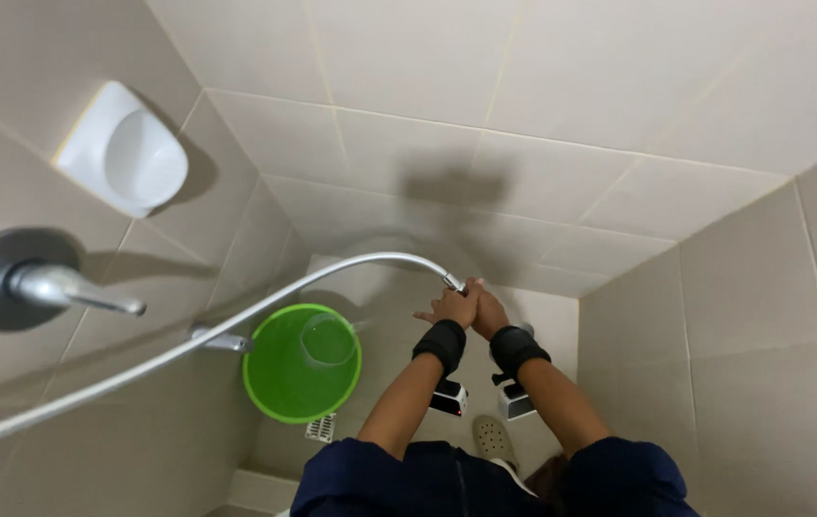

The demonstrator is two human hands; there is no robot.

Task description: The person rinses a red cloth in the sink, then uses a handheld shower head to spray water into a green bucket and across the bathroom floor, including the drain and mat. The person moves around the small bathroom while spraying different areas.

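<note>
- Dark blue clothing [485,483] fills the bottom edge, closest to the lens.
- Both forearms reach forward and down, each with a black wrist strap [442,343].
- Left hand [448,306] is closed round the end of the hose [236,330], just below its metal fitting [452,281].
- Right hand [487,308] presses against the left, fingers curled; whether it grips the hose itself is hard to tell, as the left hand covers it.
- Hose runs in a long silver arc from lower left up to the hands.
- Green bucket [301,364] stands on the floor left of the hands, a clear dipper inside.
- Tap [219,339] sticks out just beside the bucket.
- White soap dish [123,148] and round chrome valve [8,278] sit on the left wall.
- Pale clog [494,438] shows on the floor below.
</note>
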